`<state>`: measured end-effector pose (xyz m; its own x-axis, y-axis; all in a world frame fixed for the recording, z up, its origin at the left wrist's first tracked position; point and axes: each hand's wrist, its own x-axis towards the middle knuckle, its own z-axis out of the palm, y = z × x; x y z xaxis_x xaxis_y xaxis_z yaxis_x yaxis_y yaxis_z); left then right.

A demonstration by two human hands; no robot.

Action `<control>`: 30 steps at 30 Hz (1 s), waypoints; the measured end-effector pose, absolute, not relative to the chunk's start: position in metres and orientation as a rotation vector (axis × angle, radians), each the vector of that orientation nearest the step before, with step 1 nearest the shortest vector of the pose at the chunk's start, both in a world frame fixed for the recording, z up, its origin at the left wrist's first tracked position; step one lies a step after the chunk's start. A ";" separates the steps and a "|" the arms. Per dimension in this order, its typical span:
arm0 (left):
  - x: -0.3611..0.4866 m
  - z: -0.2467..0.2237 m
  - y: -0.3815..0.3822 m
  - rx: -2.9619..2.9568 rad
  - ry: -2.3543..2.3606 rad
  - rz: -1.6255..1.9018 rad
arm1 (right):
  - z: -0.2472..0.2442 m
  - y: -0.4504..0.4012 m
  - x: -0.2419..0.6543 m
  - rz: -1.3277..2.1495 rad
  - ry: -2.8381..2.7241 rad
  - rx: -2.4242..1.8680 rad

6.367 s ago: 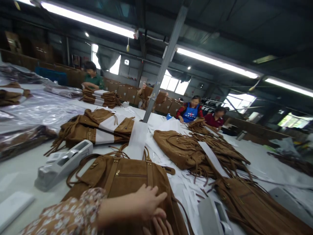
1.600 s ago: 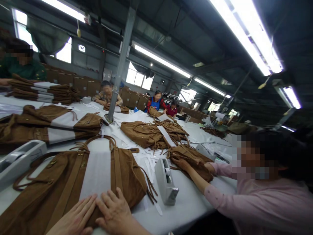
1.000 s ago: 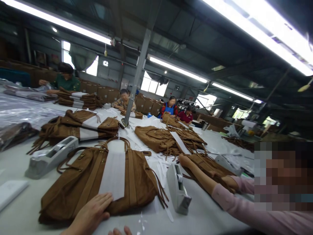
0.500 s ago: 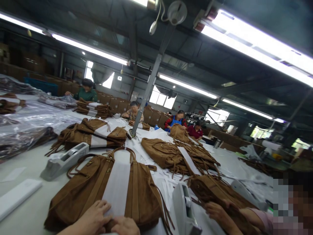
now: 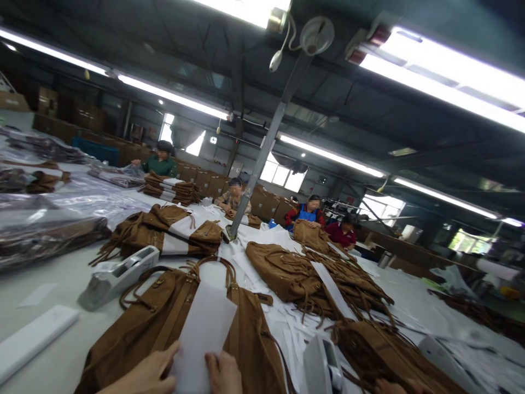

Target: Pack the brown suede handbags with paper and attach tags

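Note:
A brown bag with looped handles lies flat on the white table. Over its middle is a white paper strip, its upper end angled and lifted. My left hand pinches the strip's left edge between thumb and fingers. On the right edge, my right hand grips the same strip near the bottom of the view. The strip's lower end is out of view. A grey tape dispenser stands left of the bag, and another tape dispenser stands to its right.
Stacked brown bags lie behind, with more bags right of the metal post. A co-worker's hand touches a bag at lower right. Several people sit beyond. A white block and plastic-wrapped goods are at left.
The strip has gone from lying flat on the bag to lifted and tilted. My right hand has moved right and up onto its edge. The view has shifted slightly.

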<state>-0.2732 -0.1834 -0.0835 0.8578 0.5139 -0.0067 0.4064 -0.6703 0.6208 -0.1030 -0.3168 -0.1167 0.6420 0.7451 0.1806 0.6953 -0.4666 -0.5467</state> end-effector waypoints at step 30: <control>-0.205 -0.140 -0.167 2.496 0.929 0.094 | -0.157 -0.273 -0.103 -0.468 -1.266 -2.273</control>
